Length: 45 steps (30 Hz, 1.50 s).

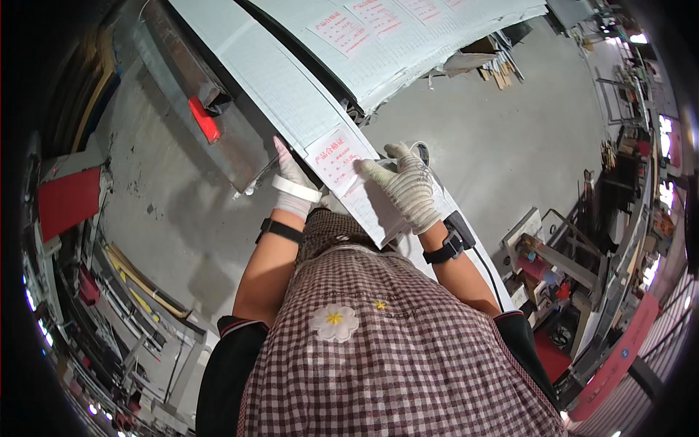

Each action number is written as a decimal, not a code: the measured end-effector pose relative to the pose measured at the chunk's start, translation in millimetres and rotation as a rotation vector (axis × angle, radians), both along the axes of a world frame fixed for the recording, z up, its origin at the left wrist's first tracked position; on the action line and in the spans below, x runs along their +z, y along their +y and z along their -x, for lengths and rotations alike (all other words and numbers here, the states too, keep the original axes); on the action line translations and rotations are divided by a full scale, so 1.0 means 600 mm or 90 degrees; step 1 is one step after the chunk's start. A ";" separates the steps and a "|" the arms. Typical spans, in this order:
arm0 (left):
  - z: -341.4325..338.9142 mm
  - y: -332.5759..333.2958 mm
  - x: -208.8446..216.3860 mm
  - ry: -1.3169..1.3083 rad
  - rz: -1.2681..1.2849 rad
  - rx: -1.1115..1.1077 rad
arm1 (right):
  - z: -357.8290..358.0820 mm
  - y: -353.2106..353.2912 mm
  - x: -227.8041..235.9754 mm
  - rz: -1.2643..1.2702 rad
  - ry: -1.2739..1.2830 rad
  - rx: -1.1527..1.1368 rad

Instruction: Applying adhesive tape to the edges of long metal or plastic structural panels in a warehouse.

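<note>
Both of my hands wear pale knitted work gloves. My left hand [291, 176] is at the left edge of a long white panel [269, 91], its fingers stretched out along that edge and a white band [296, 189] around it. On the panel's near end lies a white paper label [336, 154] with red print. My right hand [409, 188] rests over the right side of this end, thumb and forefinger apart, the thumb at the label's edge. Its other fingers are partly hidden. Below the label is another pale sheet [371, 211].
A wider white board [408, 51] with several red-printed labels lies at the far side. On the left, a metal beam [178, 58] stands beside a red object [204, 120]. Wooden frames and scrap [561, 262] crowd the right; long strips [142, 291] lie lower left.
</note>
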<state>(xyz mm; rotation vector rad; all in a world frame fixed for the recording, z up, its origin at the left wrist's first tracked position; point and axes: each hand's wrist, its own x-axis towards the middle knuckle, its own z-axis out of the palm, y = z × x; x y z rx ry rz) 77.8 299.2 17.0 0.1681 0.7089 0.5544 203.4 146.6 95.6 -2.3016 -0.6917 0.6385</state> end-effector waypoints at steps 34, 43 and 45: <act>-0.096 0.142 0.114 0.940 -1.309 -0.789 | -0.290 -0.760 -0.348 0.266 0.424 0.050; -0.071 0.069 0.068 0.955 -1.500 -0.905 | -0.438 -0.732 -0.382 0.212 0.492 0.032; -0.071 0.107 0.057 0.979 -1.479 -0.838 | -0.446 -0.709 -0.364 0.243 0.375 -0.070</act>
